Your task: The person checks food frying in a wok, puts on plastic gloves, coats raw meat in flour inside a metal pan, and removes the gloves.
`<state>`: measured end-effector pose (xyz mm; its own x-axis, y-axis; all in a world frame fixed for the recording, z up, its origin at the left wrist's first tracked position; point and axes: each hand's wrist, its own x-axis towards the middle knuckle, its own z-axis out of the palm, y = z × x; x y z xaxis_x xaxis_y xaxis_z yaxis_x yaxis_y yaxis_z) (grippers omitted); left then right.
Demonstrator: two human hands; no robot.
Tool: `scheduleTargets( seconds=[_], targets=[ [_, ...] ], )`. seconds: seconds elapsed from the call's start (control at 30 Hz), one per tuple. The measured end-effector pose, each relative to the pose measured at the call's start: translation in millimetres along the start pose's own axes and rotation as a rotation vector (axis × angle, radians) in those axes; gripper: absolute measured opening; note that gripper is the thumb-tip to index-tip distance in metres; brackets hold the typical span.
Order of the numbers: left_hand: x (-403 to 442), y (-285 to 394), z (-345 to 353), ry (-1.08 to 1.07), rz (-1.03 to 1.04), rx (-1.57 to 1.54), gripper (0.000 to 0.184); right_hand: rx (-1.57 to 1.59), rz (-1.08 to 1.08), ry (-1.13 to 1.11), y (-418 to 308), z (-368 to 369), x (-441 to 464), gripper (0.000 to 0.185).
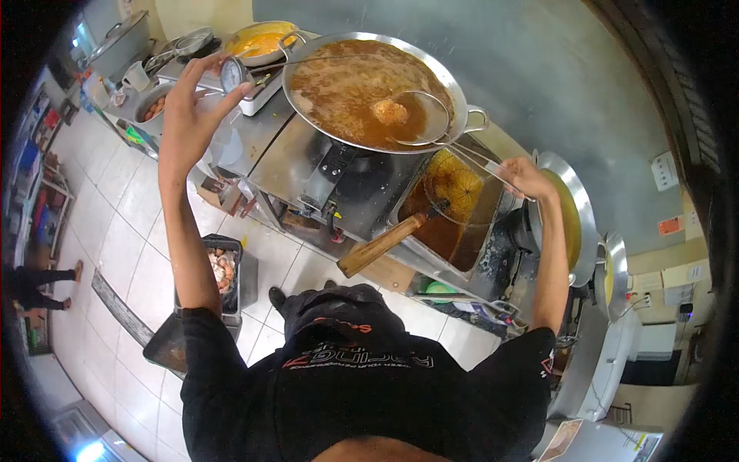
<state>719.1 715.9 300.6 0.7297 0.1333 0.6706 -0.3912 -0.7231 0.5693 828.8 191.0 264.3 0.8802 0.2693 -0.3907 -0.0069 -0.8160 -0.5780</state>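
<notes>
My left hand (196,112) pinches a dial thermometer (232,75) by its round head at the left side of a large two-handled wok (471,123). From the dial, a thin metal probe (331,58) reaches over the wok's rim. Brown, foaming oil (346,88) fills the wok. My right hand (527,179) is closed around the handle of a wire skimmer (448,115) on the wok's right side. An orange-brown fried clump (390,112) rests in the skimmer's basket, at the oil surface.
Below the wok, a wooden-handled spider strainer (385,242) lies across a metal tray (462,262) of brown liquid. A pan of yellow liquid (258,45) and a pot of eggs (154,104) stand left. More woks (581,223) are right. A shell-filled bin (223,266) sits on the floor.
</notes>
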Motion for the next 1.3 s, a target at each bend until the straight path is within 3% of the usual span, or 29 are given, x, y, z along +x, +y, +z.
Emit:
scheduleTargets(
  seconds=[0.17,0.23,0.27,0.3,0.37,0.5,0.6,0.73,0.8,0.9,1.3],
  targets=[
    [1.3,-1.0,12.0,-0.029,0.069,0.029,0.040,-0.197,0.078,-0.020,-23.7,-7.4,-5.6,0.027],
    [-2.3,0.5,21.6,0.004,0.167,0.170,0.041,-0.678,-0.237,0.342,-31.3,-10.9,-9.2,0.031],
    [-6.0,6.4,29.6,-0.017,0.134,0.119,0.043,-0.622,-0.008,0.278,-45.7,-15.1,-9.5,0.032],
    [-10.4,13.0,38.2,-0.036,0.100,0.069,0.045,-0.597,-0.014,0.298,-55.0,-11.4,-16.6,0.032],
    [-14.8,14.2,50.8,-0.059,0.121,0.104,0.046,-0.762,-0.095,0.602,-64.7,-1.2,-30.4,0.030],
    [-16.8,14.0,57.0,-0.082,0.111,0.181,0.047,-0.737,-0.062,0.655,-63.2,21.3,-33.7,0.027],
    [-14.3,17.8,55.7,-0.111,0.078,0.197,0.047,-0.454,-0.204,0.668,-27.4,4.1,-41.6,0.019],
    [-15.4,13.3,63.3,-0.144,0.119,0.263,0.044,-0.530,-0.491,0.828,44.0,21.1,-26.6,0.018],
    [-14.8,13.8,70.5,-0.208,0.076,0.260,0.043,0.312,-0.008,0.462,48.6,37.8,-46.1,0.017],
    [-20.2,3.5,93.4,-0.267,0.033,0.248,0.044,0.616,-0.093,0.505,65.4,85.5,-65.4,0.018],
    [-50.0,-37.2,198.6,-0.278,0.055,0.147,0.046,0.815,0.233,0.791,86.0,188.2,-162.1,0.015]
  ],
)
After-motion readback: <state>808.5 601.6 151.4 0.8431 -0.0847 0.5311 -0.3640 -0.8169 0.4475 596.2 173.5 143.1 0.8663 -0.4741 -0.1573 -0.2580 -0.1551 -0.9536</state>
